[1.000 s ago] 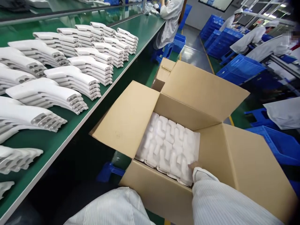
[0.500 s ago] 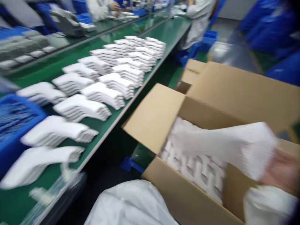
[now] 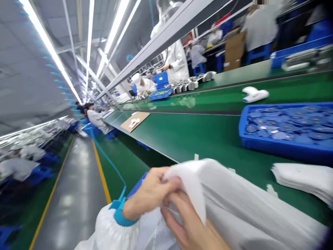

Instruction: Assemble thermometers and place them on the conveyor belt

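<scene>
Head view: the left hand (image 3: pixel 149 194) and right hand (image 3: pixel 188 224) hold a soft white sheet (image 3: pixel 189 180) just in front of the green workbench (image 3: pixel 197 139). The left fingers are pressed together, pinching its edge against the thumb; the right fingers, slightly spread, curl against it from below. Farther right on the bench sit a blue tray (image 3: pixel 283 149) of round parts and a stack of white sheets (image 3: pixel 301 180). A blue cord (image 3: pixel 109 164) runs from the left wrist toward the bench edge, and left of the bench lies a long grey aisle (image 3: pixel 70 198).

Long ceiling lights (image 3: pixel 49 45) over a grey, seemingly polished floor (image 3: pixel 70 205) beside a green-topped workbench (image 3: pixel 208 132).
</scene>
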Motion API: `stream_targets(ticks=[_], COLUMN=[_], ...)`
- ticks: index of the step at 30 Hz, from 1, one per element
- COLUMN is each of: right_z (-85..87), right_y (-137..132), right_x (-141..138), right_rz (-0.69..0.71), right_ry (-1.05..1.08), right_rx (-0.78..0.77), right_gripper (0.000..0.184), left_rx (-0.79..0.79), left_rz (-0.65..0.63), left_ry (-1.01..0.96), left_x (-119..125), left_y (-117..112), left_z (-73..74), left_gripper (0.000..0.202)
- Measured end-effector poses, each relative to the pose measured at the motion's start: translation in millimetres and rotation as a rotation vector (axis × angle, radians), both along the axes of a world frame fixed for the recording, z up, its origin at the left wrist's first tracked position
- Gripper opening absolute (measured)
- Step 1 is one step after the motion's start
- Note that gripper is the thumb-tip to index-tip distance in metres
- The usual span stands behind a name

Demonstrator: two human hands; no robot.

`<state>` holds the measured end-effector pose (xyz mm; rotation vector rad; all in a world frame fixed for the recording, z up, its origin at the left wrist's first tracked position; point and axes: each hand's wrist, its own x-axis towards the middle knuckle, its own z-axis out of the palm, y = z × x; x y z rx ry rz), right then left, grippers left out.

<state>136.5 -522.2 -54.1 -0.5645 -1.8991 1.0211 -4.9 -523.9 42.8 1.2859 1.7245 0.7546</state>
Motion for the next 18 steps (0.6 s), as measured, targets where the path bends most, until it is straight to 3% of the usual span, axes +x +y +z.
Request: stream_targets(ticks=[3,5,9,12,14,18], right_z=[16.7,21.0,15.5,-3.1,-25.5,-90.8], right_y=[-5.6,0.1,13.3,14.3,13.1,16.0], right_x=[-23.3,-32.0,-42.7,-59.2,-79.7,-144.8], right_rz=[0.139,0.006,-0.302,-0.31,-0.234,0.098], right_ry=[0.015,0.07,0.027,-0.057,-0.113,-0.383], right_rx=[0.141,0.232,0.373,0.376,0.232,-0.408], right_gripper=[0.021,0.029,0.026,0.042,0.062,0.11], left_rx=[0.132,0.079,-0.13,-0.298,-0.404,-0.599], left_rz=[0.441,0.641,0.908,1.029,1.056,1.084], left_ry=[0.313,0.611,0.901,1.035,1.077,1.1], left_x=[-62.7,-105.2,-163.7,-186.6,-199.0,-227.2], left_y=[-33.0,-57.0,-113.0,-156.7,-182.6,-218.2], left_z=[-7.1,-4.1,18.0,39.4,51.2,60.9], left_gripper=[0.049,0.052,0.043,0.035,0.03,0.027])
